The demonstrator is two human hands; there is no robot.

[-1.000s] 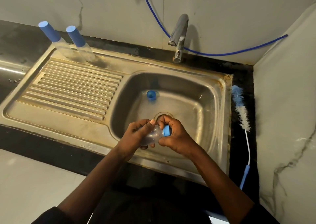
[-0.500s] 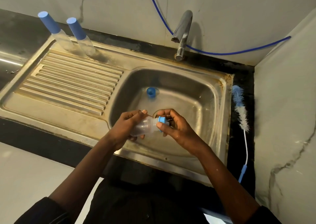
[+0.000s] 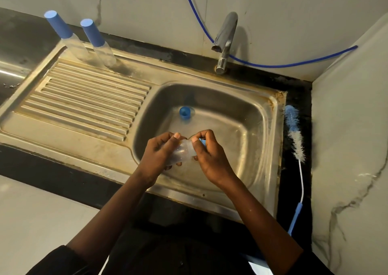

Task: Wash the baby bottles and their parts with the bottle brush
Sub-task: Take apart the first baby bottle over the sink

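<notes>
Over the steel sink basin point(image 3: 241, 115) my left hand point(image 3: 156, 155) grips a small clear baby bottle point(image 3: 182, 152), lying sideways. My right hand point(image 3: 206, 151) pinches the blue collar point(image 3: 203, 142) at the bottle's neck, mostly hidden by my fingers. A blue cap point(image 3: 185, 112) lies on the basin floor farther back. Two capped clear bottles point(image 3: 72, 41) point(image 3: 100, 45) stand at the back of the drainboard. The blue-and-white bottle brush point(image 3: 295, 136) lies on the dark counter right of the sink.
The chrome tap point(image 3: 225, 41) stands behind the basin, no water running. A blue hose point(image 3: 273, 66) runs along the wall. The ribbed drainboard point(image 3: 84, 98) spreads to the left. A marble wall point(image 3: 348, 128) closes the right side.
Both hands and the bottle have shifted slightly; my right fingers have turned around the blue collar, which now shows less.
</notes>
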